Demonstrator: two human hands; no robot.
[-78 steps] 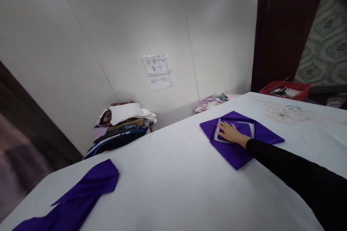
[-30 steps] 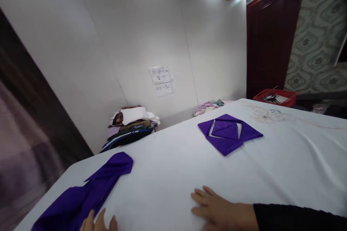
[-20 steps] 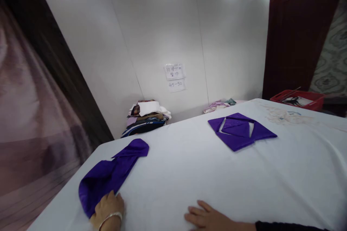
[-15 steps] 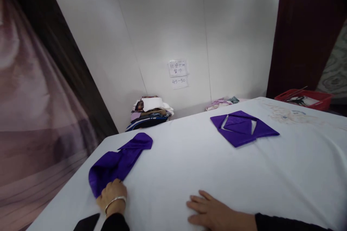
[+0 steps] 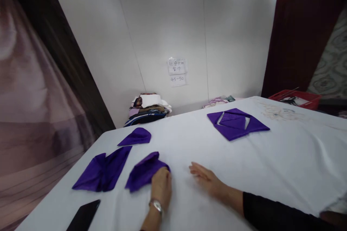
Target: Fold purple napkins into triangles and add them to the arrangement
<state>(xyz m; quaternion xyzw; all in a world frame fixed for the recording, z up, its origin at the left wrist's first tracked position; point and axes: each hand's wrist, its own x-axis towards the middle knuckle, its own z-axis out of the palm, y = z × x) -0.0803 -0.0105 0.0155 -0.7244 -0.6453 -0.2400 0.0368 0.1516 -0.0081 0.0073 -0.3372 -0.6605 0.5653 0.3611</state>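
Inward from the left edge of the white-covered surface, you have a dark flat object, perhaps a phone; a careless forearm could knock it. Beyond it, the left purple cloth lies creased, and the far purple cloth sits near the far-left corner; sliding your work back over them could rumple both. Right of those, your left hand has its grip clamped on one side of the bunched purple cloth; held there alone, it could twist or set hard creases, and the metal band on your wrist might snag it. Your right hand hangs beside it, blurred, fingers stretched out, grip holding nothing. Toward the far edge, right of centre, lies the folded purple cloth; a tug on the cover could shift its folds. For writing, the wall's upper sheet carries handwritten Chinese characters too soft to read surely; the lower sheet says "45-50". You can make out no brands.
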